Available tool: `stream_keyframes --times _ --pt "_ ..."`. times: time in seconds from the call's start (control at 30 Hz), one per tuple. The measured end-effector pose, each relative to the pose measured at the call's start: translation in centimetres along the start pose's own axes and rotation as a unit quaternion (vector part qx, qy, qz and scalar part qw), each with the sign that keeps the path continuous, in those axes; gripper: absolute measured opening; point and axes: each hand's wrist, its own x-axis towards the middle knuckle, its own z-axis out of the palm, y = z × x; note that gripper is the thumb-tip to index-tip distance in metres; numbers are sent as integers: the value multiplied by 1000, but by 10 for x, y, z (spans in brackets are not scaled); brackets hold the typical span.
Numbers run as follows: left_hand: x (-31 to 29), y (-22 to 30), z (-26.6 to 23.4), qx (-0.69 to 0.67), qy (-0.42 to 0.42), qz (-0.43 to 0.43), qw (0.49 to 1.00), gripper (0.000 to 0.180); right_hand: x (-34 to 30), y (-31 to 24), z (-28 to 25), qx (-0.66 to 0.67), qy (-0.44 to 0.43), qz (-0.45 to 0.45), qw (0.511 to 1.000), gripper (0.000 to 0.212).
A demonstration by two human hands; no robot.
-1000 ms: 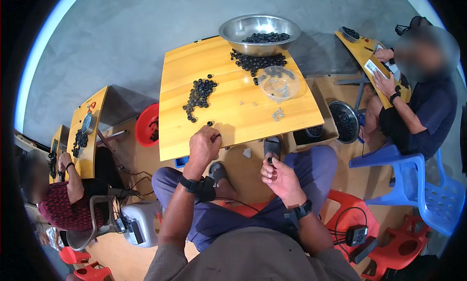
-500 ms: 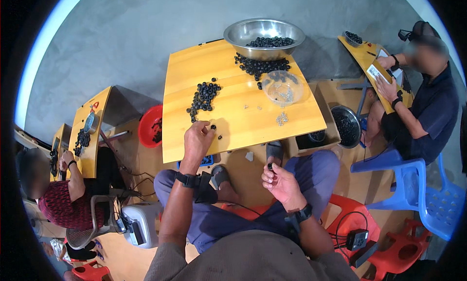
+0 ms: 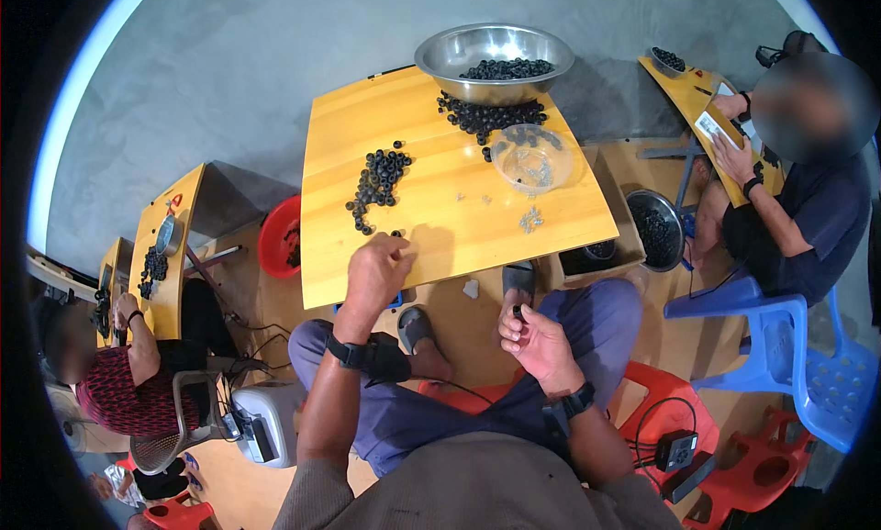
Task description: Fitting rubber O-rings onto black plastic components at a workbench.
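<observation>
My left hand (image 3: 378, 271) rests at the near edge of the yellow table (image 3: 477, 241), back up, with fingers curled together. Its fingertips are partly hidden, and I cannot make out what they hold. Just beyond them lies a single small black round piece (image 3: 396, 234). Over my right thigh, my right hand (image 3: 541, 346) pinches another small black round piece (image 3: 518, 312) between thumb and fingers. A loose group of such black pieces (image 3: 381, 177), some showing a hole, spreads on the table beyond my left hand.
At the table's back right stands a steel basin (image 3: 440, 76) of black pieces, with a heap (image 3: 491, 119) before it. A clear plastic bowl (image 3: 558, 174) and small clear bits (image 3: 530, 220) lie nearer. Red basin (image 3: 273, 250) at left; co-workers sit left and right.
My left hand has turned over the near table edge, its fingers curling in and covering where a loose black piece lay. My right hand still holds its piece, nearly in place.
</observation>
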Motion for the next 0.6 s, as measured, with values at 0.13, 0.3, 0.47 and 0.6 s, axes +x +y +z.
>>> stream_keyframes --times 0.13,0.3,0.47,0.6 --pt "-5 10 12 75 -36 16 996 14 6 5 -1 -9 -1 6 1000 23" --pt "-4 3 19 101 -40 22 994 10 6 2 -5 7 -7 9 1000 23" --pt "2 2 20 57 -30 15 998 13 5 -5 -7 10 -8 3 1000 24" --pt "24 20 23 68 -14 13 998 14 1 -21 -8 3 -4 -20 1000 20"
